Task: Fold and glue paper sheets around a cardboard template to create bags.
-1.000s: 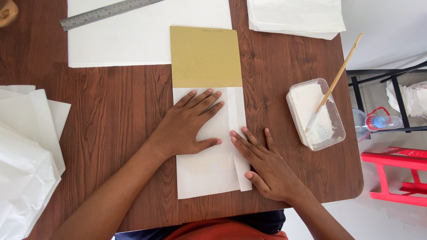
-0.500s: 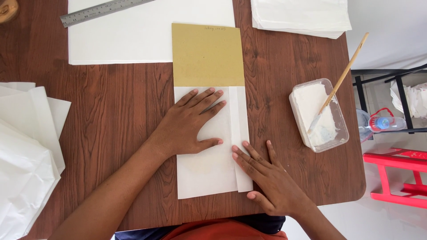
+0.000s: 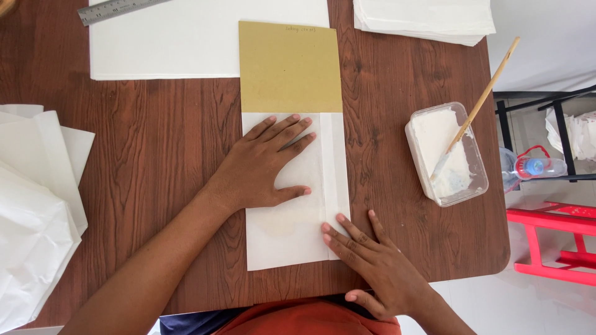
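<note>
On the surface (image 3: 155, 155), left hand (image 3: 261, 170) lies flat, open, on white paper (image 3: 292, 229); right hand (image 3: 379, 267) (fingers spread) presses its folded edge.

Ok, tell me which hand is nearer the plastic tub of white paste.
Right. The right hand presses the folded strip at the white paper's right edge, on the side toward the tub. The left hand lies flat mid-sheet, farther left of it.

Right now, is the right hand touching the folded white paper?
Touching. The head view shows the right hand with its fingertips pressed on the overlapping flap of the white paper, no gap visible. The left hand lies flat on it too.
</note>
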